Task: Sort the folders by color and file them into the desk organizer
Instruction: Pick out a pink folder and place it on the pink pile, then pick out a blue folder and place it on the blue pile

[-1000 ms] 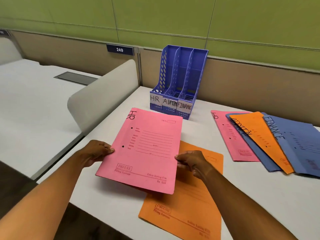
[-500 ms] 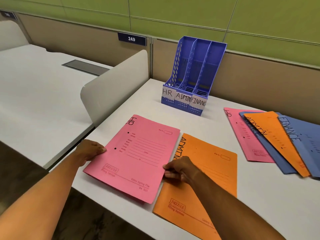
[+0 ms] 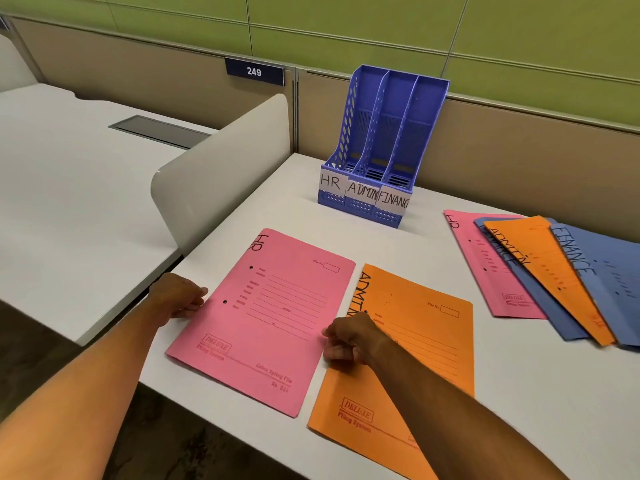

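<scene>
A pink folder [image 3: 273,317] marked HR lies flat on the white desk [image 3: 398,237], near its front edge. My left hand [image 3: 180,296] pinches the folder's left edge. My right hand [image 3: 349,336], fingers curled, pinches its right edge. Beside it on the right lies an orange folder [image 3: 419,341] marked ADMIN, partly under my right forearm. The blue desk organizer [image 3: 381,140] stands at the back, its three slots labelled HR, ADMIN and FINANCE and showing no folders.
At the right, fanned out, lie a pink folder [image 3: 481,271], an orange one [image 3: 543,271] and two blue ones [image 3: 609,289]. A white divider panel [image 3: 221,168] borders the desk on the left, with another desk [image 3: 69,174] beyond. A partition wall runs behind.
The pink folder came down from above the orange one and to the left; it now lies flat beside it. Both hands stayed at its edges.
</scene>
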A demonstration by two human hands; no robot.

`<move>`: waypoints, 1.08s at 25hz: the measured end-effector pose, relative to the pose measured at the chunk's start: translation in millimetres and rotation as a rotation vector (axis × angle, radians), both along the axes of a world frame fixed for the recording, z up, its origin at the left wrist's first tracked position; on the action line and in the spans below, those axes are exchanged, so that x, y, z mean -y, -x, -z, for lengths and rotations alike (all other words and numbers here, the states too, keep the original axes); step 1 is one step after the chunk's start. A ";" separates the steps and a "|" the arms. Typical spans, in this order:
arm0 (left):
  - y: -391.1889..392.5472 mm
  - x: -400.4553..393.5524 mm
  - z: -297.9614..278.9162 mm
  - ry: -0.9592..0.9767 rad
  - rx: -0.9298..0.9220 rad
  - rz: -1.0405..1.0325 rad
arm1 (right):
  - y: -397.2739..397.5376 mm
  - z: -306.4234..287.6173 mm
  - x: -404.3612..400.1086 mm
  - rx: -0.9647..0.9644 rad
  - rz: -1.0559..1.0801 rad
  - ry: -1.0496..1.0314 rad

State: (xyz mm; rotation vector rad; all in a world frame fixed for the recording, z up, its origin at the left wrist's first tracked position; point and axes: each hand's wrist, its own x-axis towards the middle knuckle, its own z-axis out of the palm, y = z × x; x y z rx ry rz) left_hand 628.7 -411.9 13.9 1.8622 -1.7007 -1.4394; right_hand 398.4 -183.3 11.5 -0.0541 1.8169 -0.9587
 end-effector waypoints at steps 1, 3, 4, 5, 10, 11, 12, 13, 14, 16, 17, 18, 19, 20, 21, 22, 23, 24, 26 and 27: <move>2.1 0.7 -1.3 0.011 0.001 0.014 | 1.1 -1.2 0.2 0.013 0.011 0.010; 10.8 -0.3 -4.8 0.073 0.009 0.050 | 4.6 -4.0 -0.2 0.014 0.041 0.046; 17.7 -2.5 -6.6 0.120 0.005 0.061 | 6.4 -6.0 -1.0 0.005 0.051 0.074; 26.7 -6.0 -7.7 0.173 0.005 0.070 | 7.7 -8.3 -2.4 -0.017 0.057 0.107; 87.2 -41.6 -6.9 0.466 0.146 0.299 | 19.0 -15.5 -14.2 -0.606 -0.094 0.171; 100.6 -50.1 -4.9 0.520 0.157 0.364 | 23.8 -16.7 -19.1 -0.723 -0.139 0.159; 114.2 -59.6 -3.2 0.569 0.173 0.433 | 30.4 -16.5 -25.1 -0.809 -0.183 0.141; 128.3 -69.7 -1.8 0.617 0.197 0.502 | 38.6 -15.7 -32.3 -0.875 -0.229 0.121; 142.7 -80.4 -1.0 0.664 0.221 0.560 | 47.7 -13.9 -39.6 -0.927 -0.276 0.098; 171.3 -101.9 1.1 0.729 0.255 0.643 | 68.1 -8.2 -56.5 -1.022 -0.345 0.050; 183.6 -111.4 2.6 0.746 0.270 0.674 | 78.4 -5.3 -64.6 -1.075 -0.361 0.025; 194.7 -120.0 4.2 0.761 0.282 0.702 | 89.0 -3.3 -72.7 -1.134 -0.367 0.001; 207.9 -129.3 5.9 0.776 0.287 0.733 | 101.2 -1.9 -82.8 -1.187 -0.364 -0.023; 221.0 -138.5 7.7 0.790 0.288 0.762 | 113.8 -1.0 -93.4 -1.232 -0.356 -0.046; 234.4 -148.0 9.0 0.803 0.286 0.788 | 126.6 -0.6 -104.3 -1.265 -0.345 -0.066; 248.2 -158.1 10.0 0.819 0.282 0.810 | 139.7 -0.5 -115.9 -1.289 -0.333 -0.085; 262.0 -168.4 10.6 0.838 0.276 0.826 | 152.4 -0.3 -127.5 -1.305 -0.319 -0.102; 276.3 -179.1 10.7 0.858 0.268 0.840 | 165.4 -0.2 -139.6 -1.314 -0.306 -0.116; 302.2 -197.6 10.2 0.886 0.252 0.863 | 188.3 -1.1 -160.2 -1.329 -0.298 -0.148; 317.2 -207.6 10.1 0.897 0.251 0.874 | 201.5 -1.9 -171.8 -1.339 -0.295 -0.168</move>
